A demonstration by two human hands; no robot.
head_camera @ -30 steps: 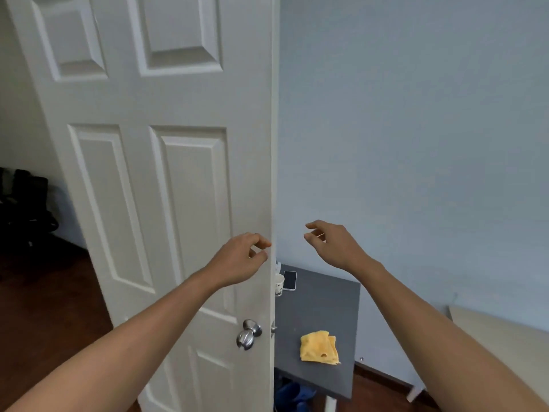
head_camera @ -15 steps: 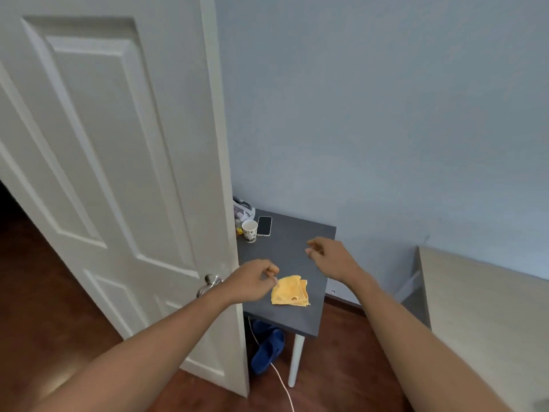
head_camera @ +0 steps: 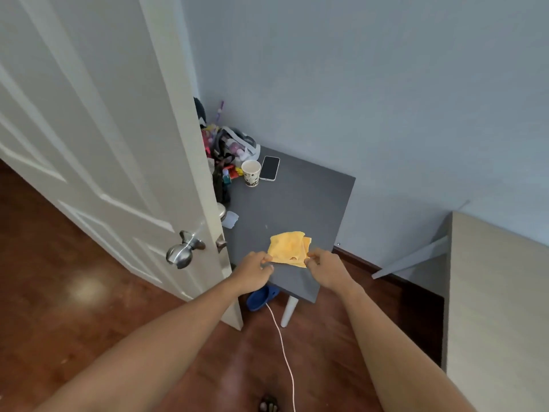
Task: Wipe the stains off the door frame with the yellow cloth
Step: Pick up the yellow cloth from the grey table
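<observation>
A folded yellow cloth (head_camera: 288,247) lies near the front edge of a small dark grey table (head_camera: 309,203). My left hand (head_camera: 253,270) pinches the cloth's near left corner. My right hand (head_camera: 325,267) pinches its near right corner. A white panelled door (head_camera: 98,138) with a silver knob (head_camera: 181,251) stands ajar to the left of the table. Its edge is next to my left hand. No door frame or stains show.
At the back of the table stand a paper cup (head_camera: 251,173), a phone (head_camera: 269,168) and a pile of clutter (head_camera: 227,150). Below the table are a blue slipper (head_camera: 261,296) and a white cable (head_camera: 282,352). A beige surface (head_camera: 499,307) fills the right.
My view has tilted down and closer to the table. Both hands dropped from the door edge to the cloth and now pinch its near corners.
</observation>
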